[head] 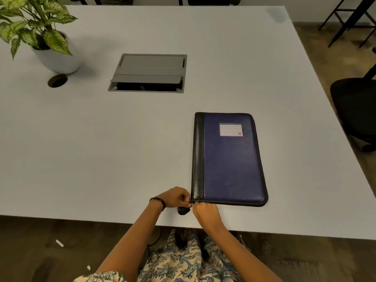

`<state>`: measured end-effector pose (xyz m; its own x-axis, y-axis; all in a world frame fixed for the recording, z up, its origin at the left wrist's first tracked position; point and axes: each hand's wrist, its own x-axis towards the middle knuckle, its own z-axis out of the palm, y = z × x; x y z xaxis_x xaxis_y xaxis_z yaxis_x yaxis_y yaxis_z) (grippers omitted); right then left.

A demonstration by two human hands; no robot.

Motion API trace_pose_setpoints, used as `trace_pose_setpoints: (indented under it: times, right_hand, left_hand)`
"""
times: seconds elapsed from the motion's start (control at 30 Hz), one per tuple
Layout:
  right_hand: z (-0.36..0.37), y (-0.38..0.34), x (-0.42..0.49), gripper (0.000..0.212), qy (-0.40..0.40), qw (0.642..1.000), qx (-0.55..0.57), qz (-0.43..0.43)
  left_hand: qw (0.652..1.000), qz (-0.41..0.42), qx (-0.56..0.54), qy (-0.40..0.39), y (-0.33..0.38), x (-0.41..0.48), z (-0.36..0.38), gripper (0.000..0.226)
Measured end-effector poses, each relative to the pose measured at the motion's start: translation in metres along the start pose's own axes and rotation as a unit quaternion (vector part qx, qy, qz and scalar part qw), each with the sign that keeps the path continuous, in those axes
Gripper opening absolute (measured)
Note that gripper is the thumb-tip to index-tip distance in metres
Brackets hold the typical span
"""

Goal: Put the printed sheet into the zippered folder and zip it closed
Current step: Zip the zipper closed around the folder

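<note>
The zippered folder (232, 159), blue with a black spine strip and a white lined label, lies flat and closed on the white table (101, 149) near its front edge. My left hand (176, 197) pinches the zipper pull at the folder's near left corner. My right hand (206, 212) grips the folder's near edge just beside that corner. A small dark tab hangs below the hands. The printed sheet is not visible.
A grey cable hatch (148, 73) with its flap partly raised sits in the table's middle. A potted plant (38, 33) stands at the back left, next to a round cable hole (57, 80). A black chair (354, 110) stands to the right of the table.
</note>
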<state>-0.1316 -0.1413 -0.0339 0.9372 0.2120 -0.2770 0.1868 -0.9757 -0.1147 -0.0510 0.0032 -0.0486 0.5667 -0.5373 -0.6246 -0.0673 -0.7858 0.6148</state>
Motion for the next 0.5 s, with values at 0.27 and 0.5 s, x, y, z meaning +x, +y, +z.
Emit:
trace_pose_setpoints:
  times: [0.27,0.5]
  right_hand:
    - [0.0,0.002,0.0,0.044,0.022,0.999,0.027,0.034]
    - [0.0,0.013,-0.001,0.045,0.048,0.996,0.044,0.062]
  left_hand:
    - [0.999,0.008,0.051,-0.008,0.002,0.006,-0.003,0.015]
    - [0.998,0.005,0.055,-0.012,0.002,0.008,-0.004,0.018]
